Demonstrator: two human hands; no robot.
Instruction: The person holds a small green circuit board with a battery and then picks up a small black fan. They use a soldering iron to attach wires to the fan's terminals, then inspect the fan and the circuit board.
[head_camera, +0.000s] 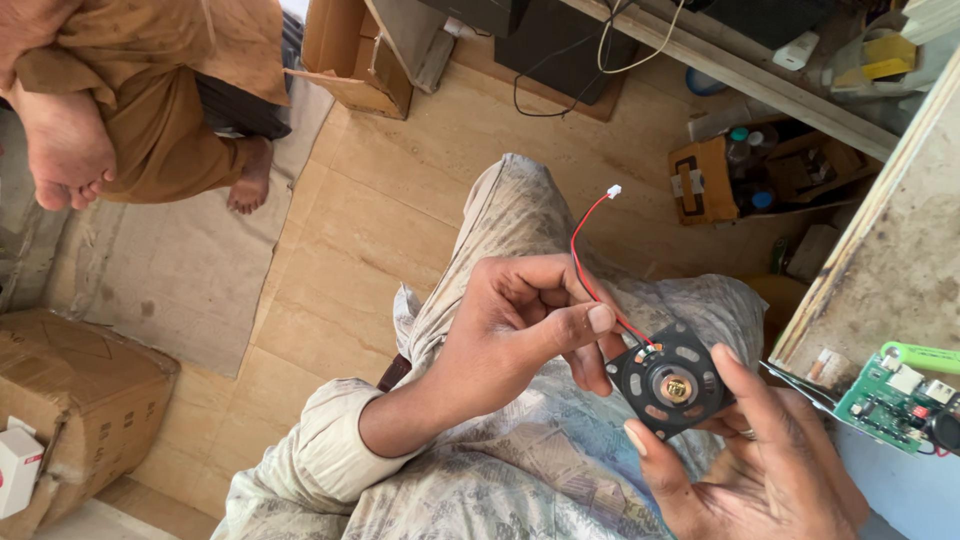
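A small black square speaker with a brass centre rests in the fingers of my right hand, which comes in from the bottom right. My left hand pinches the speaker's upper left corner, where the wires join, with thumb and fingers. A thin red and black wire pair runs up from that corner to a small white plug that hangs free. Both hands are over my lap, above patterned light trousers.
A green circuit board with a green battery cell lies at the right beside a worn wooden bench. Another person's bare feet are at top left on a mat. Cardboard boxes stand at the left and top.
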